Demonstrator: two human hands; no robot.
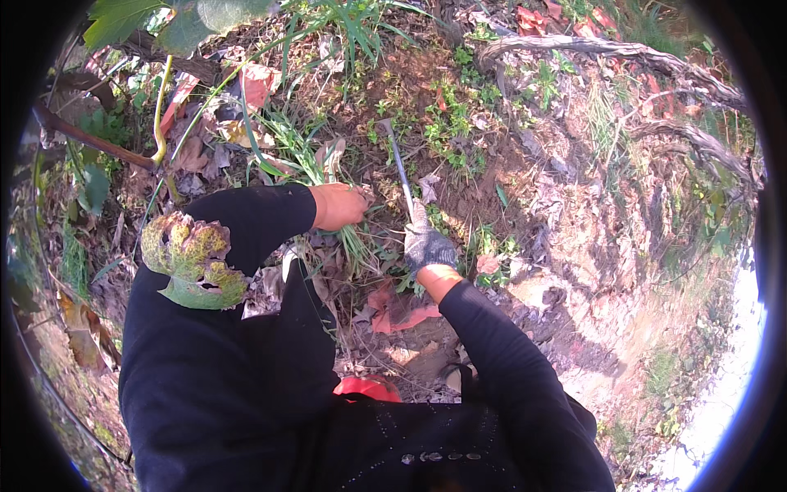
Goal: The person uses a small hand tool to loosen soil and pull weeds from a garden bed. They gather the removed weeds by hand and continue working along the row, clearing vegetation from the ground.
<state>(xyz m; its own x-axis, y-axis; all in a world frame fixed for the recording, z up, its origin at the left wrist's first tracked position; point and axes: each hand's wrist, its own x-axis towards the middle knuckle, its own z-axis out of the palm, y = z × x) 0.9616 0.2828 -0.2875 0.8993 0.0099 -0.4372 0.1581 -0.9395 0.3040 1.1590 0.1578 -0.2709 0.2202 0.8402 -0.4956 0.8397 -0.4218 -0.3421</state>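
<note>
My left hand, ungloved, is closed around a bunch of long green grass, whose stems also show below the fingers. A grey knitted glove covers my right hand, which grips a thin metal-shafted hand tool. The tool points up and slightly left; its small flattened head lies at the soil among low weeds. Its handle is hidden in the glove. Small leafy weeds grow to the right of the tool.
Gnarled woody vine stems cross the upper right. A brown branch juts in at the left. A spotted, torn vine leaf hangs over my left sleeve. Dry leaves and red scraps litter the ground. Something red lies by my legs.
</note>
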